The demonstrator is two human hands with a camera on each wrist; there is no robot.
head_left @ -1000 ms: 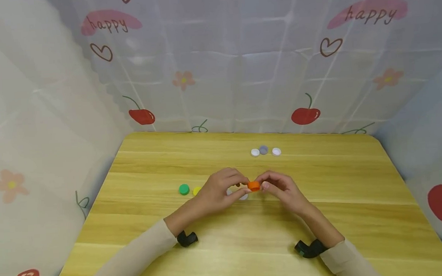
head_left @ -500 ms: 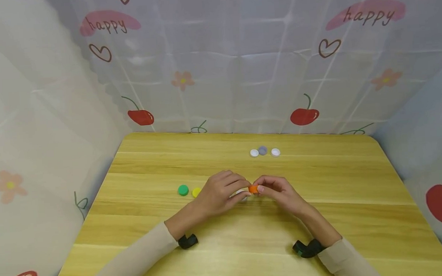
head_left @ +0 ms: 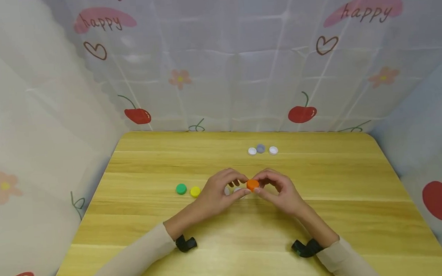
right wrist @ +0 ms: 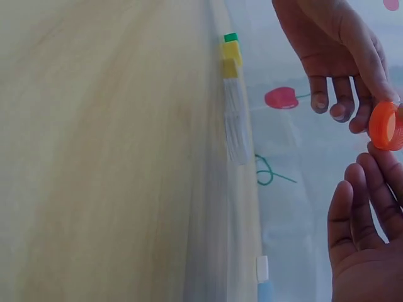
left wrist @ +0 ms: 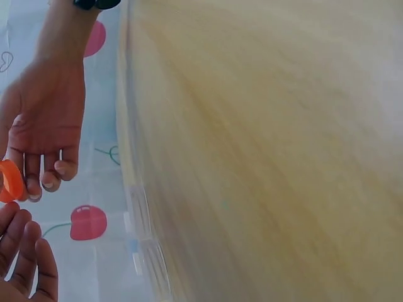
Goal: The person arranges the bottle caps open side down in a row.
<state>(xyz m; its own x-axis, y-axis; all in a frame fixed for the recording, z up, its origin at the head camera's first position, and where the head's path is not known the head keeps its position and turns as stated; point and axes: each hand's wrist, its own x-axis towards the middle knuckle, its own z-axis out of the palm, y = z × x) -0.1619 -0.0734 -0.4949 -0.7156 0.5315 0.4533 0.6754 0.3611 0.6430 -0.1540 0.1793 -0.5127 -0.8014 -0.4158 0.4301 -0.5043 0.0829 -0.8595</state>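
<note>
An orange bottle cap (head_left: 252, 185) is held up between my two hands, over the middle of the table. My left hand (head_left: 218, 191) pinches its left side with thumb and fingertips. From the other side, the thumb and index finger of my right hand (head_left: 284, 192) grip it. The right wrist view shows the cap's ribbed side and hollow rim (right wrist: 383, 126), with the fingertips of both hands around it. Pale caps (head_left: 239, 192) lie behind the left hand, partly hidden by its thumb and fingers. A yellow cap (head_left: 195, 192) rests just left of that hand, beside a green cap (head_left: 181, 189).
Farther back on the wooden table (head_left: 162, 157), a white cap (head_left: 252, 151), a grey-blue cap (head_left: 260, 148) and another white cap (head_left: 273, 150) lie in a row. A printed curtain (head_left: 218, 92) hangs behind the table's far edge. Each wrist wears a black camera mount (head_left: 305, 248).
The orange cap has been turned between the fingers, from its side showing to its flat top facing the head camera. Both hands dipped slightly, then rose again, fingers shifting their hold.
</note>
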